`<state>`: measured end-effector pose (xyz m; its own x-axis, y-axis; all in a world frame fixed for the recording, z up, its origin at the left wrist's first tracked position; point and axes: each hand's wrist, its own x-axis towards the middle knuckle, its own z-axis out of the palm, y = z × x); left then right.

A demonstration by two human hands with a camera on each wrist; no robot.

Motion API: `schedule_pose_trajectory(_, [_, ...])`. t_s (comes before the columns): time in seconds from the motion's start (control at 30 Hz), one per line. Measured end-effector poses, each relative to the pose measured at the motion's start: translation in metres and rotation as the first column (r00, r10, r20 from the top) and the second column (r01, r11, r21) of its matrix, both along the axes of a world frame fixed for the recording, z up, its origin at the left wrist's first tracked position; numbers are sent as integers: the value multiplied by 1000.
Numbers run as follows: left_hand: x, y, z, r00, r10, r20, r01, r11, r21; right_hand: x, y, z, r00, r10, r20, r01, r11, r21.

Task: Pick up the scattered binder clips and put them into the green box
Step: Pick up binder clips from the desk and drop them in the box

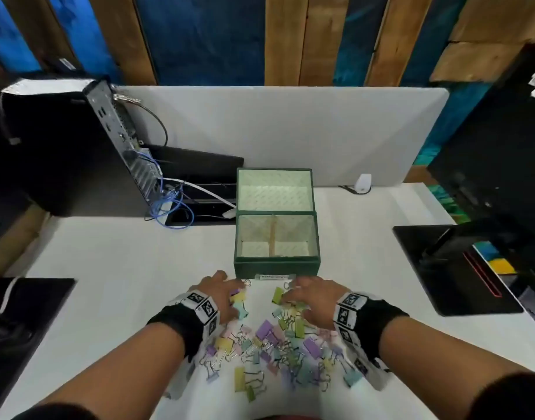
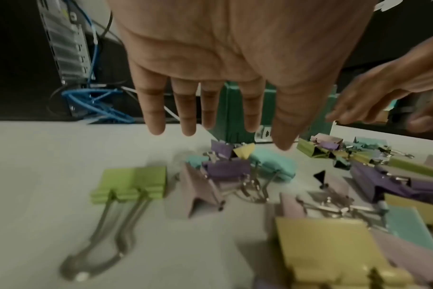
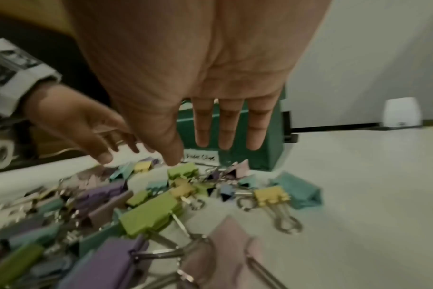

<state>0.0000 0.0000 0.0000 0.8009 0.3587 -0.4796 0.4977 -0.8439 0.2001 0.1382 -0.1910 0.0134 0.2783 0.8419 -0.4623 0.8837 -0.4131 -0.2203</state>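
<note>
Left hand (image 1: 220, 294) flat, fingers straight and spread, holding nothing; right hand (image 1: 310, 295) likewise. Clips (image 1: 275, 344) heaped below and at 6 o'clock of both, equally near. Box (image 1: 276, 265) at 12, empty, touching the pile's far edge. Wrist views show bare palms; head view hides them.

Head view is reading evenly lit, soft overhead light, faint shadows under both forearms. Wide-angle bending is warping the edges. Wrist views are running dimmer, greenish; nearest clips (image 2: 334, 248) are blurring badly, the right hand (image 2: 383, 93) is smearing. No glare showing.
</note>
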Motion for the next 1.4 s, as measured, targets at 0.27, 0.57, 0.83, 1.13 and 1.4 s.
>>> schedule_pose_trajectory(0.27, [10, 5, -13, 998, -51, -31, 50, 998, -32, 1, 35, -28, 986, 91, 136, -76, 991, -111])
schedule_pose_trajectory(0.57, [21, 5, -20, 998, -13, 65, 18, 997, -76, 5, 38, -24, 998, -69, -13, 69, 997, 29])
schedule_pose_trajectory(0.83, [19, 4, -26, 993, -84, 89, 93, 990, -108, 18, 28, 1, 975, -113, -190, 142, 979, 144])
schedule_pose_trajectory(1.13, [12, 2, -20, 993, 22, 117, -5, 990, -141, 27, 77, 52, 874, -306, -378, 454, 794, 404])
schedule_pose_trajectory(1.4, [4, 28, 4, 862, 386, 328, -264, 895, -359, 30, 105, 36, 823, -364, -436, 527, 776, 346])
